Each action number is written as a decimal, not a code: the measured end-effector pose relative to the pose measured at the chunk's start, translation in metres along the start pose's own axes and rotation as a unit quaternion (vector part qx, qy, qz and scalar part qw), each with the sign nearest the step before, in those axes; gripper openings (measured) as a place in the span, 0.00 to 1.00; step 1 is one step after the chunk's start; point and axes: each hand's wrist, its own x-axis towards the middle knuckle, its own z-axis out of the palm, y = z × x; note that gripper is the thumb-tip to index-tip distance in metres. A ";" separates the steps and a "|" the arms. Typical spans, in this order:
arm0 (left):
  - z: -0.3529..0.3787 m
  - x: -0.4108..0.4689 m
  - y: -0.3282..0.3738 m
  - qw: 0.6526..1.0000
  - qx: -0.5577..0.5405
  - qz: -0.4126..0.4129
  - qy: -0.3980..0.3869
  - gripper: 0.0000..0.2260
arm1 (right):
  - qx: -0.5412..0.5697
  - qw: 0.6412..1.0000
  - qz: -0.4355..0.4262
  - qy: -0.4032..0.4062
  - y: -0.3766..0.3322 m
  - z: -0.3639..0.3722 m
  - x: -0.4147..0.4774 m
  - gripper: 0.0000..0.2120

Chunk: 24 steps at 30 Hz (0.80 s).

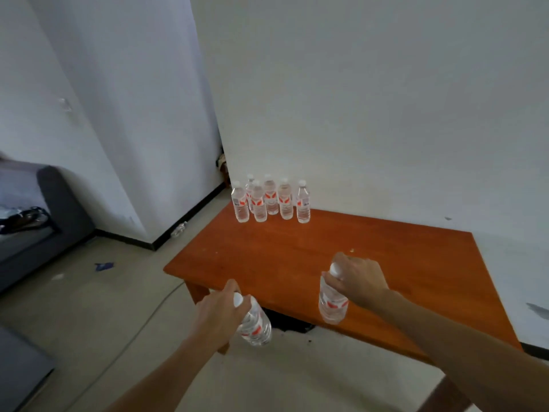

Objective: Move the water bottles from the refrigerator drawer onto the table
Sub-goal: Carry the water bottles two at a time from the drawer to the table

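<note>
The left bottle [256,322] hangs tilted from the left hand [221,307], whose fingers curl round its neck; only a sliver of the white cap shows past the knuckles. It is in front of the near left edge of the brown wooden surface [297,254]; whether it is over the surface or the floor is hard to tell. The right bottle [332,306] is nearly upright over the near part of the surface, gripped at the neck from above by the right hand [361,278], which hides the shoulder of the bottle. Whether its base touches the wood cannot be told. Six standing bottles [271,200] cluster at the far left corner, close together, one half hidden behind the others; their red and white labels are too blurred to read. A grey sofa [59,203] is cut off at the left edge, with dark items on it that cannot be made out.
</note>
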 end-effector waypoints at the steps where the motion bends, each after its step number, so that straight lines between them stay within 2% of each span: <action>1: 0.001 0.019 -0.003 1.000 0.003 0.000 0.010 0.11 | -0.002 1.000 0.000 0.000 0.001 0.004 0.019 0.19; 4: 0.006 0.079 -0.012 1.000 0.020 0.005 0.015 0.12 | -0.010 1.000 0.000 0.002 0.004 0.016 0.072 0.20; 14: 0.037 0.294 -0.056 0.994 0.033 0.092 -0.057 0.12 | -0.025 0.998 0.055 -0.013 -0.008 0.081 0.242 0.21; 24: 0.071 0.473 -0.056 0.980 0.001 0.186 -0.068 0.13 | 0.090 0.987 0.132 0.010 0.000 0.132 0.376 0.20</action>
